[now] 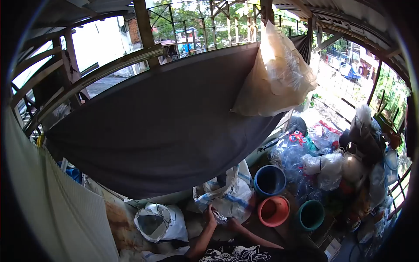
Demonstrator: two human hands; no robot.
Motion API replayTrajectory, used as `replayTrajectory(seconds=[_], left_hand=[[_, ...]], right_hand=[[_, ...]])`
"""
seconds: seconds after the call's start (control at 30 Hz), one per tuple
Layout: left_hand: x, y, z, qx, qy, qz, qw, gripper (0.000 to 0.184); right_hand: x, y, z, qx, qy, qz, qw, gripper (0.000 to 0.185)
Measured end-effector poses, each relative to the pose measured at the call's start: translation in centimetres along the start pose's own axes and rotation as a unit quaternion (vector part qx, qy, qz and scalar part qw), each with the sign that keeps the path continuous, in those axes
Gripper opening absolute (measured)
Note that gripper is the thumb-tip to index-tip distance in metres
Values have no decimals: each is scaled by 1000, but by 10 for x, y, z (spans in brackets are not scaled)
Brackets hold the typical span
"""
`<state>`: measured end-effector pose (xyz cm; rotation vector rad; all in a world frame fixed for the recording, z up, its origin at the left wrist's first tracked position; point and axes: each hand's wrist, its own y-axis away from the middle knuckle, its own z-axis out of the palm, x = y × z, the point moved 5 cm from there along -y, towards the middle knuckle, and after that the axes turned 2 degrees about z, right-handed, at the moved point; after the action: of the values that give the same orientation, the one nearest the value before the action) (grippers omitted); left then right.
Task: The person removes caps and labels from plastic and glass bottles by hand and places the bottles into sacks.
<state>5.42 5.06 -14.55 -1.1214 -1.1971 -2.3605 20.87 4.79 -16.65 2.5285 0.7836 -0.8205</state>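
Note:
Low in the view, my left hand [211,215] is closed around one side of a small clear, crumpled item [220,218] that looks like plastic. My right hand [233,224] is closed at the item's other side, where something small and dark shows at the fingers; what it is cannot be made out. Both hands are in front of a large open white sack [231,201] with blue stripes. To the left stands a smaller white sack [174,223], its mouth open.
Blue [270,192], red [284,219] and green [321,217] buckets stand to the right. Beyond them lie piled clear bottles [288,153] and bags. A dark cloth [152,118] spans the middle, and a full translucent bag [279,83] hangs at its right end.

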Motion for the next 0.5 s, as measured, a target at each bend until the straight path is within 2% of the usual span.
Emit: replayTrajectory(seconds=[0.03,0.1,0.13,0.2,0.27,0.3,0.33,0.4,0.5], left_hand=[[-3,4,3,15,102,-24,994,29],[2,1,-2,23,131,-24,991,30],[5,-4,-4,25,157,-24,987,30],[26,2,-2,28,126,-19,991,30],[47,5,-9,37,89,-20,995,31],[54,3,-8,-23,89,-5,996,31],[59,4,-5,-85,93,10,992,32],[68,2,-6,-103,83,12,991,34],[75,-6,-16,-110,61,15,992,32]], right_hand=[[-12,6,-5,-6,-1,-3,1000,49],[-38,22,-34,118,-34,-5,992,52],[-63,30,-53,118,-34,-8,992,52],[-110,39,-94,221,16,-13,975,56],[-121,27,-85,236,-20,-32,971,56],[-123,28,-82,249,-48,-48,966,56],[-125,27,-78,248,-44,-43,967,56],[-126,16,-67,144,-109,17,983,58],[-138,6,-70,104,-119,-19,987,55]])
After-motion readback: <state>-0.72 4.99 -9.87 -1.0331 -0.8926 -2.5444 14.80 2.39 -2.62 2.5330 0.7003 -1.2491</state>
